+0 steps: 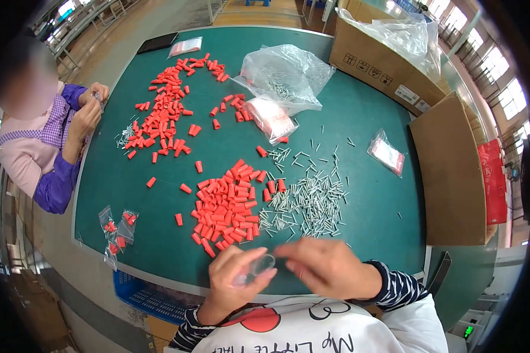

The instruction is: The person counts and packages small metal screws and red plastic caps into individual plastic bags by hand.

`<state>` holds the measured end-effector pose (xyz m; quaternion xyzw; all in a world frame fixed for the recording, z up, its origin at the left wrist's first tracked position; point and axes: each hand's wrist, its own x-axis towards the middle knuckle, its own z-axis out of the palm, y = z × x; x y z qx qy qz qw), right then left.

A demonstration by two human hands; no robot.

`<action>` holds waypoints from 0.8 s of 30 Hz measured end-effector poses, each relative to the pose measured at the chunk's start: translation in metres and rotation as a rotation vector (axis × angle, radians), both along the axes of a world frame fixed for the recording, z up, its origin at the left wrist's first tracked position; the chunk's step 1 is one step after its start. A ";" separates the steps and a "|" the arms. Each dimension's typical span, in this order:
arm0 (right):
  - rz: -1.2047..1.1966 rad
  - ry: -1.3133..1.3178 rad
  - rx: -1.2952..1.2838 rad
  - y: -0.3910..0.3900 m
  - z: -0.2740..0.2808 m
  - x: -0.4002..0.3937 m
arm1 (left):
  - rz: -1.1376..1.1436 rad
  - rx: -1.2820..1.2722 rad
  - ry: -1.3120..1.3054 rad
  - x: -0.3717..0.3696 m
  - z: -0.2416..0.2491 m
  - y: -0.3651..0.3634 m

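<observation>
Near the table's front edge my left hand (232, 275) is closed round a small clear plastic bag (261, 265), whose mouth gapes between thumb and fingers. My right hand (324, 265) is just right of the bag, thumb and forefinger close together by its opening; it is slightly blurred, and what it may pinch is hidden. Beyond my left hand lies a heap of red plastic plugs (227, 206), tapered like small cups. To its right spreads a pile of silver screws (315, 203).
Another person (41, 129) at the left edge handles a small bag. More red plugs (165, 112), filled bags (119, 229), a large clear bag (285, 73) and flat bag packs (387, 154) lie about. Cardboard boxes (453, 176) stand right; a blue basket (147, 297) sits below.
</observation>
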<state>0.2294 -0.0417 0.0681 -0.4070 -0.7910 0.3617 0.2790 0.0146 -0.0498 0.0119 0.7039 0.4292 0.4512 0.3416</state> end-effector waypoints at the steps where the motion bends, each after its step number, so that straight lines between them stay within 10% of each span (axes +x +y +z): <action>1: -0.153 -0.024 0.123 0.006 -0.006 -0.002 | 0.049 -0.052 -0.024 -0.001 0.002 0.000; 11: -0.143 -0.538 0.185 0.044 -0.036 -0.015 | 0.016 -0.031 -0.021 -0.006 -0.010 0.002; 24: -0.155 0.087 -0.166 0.039 -0.039 0.005 | 0.026 -0.098 -0.058 -0.004 -0.011 0.001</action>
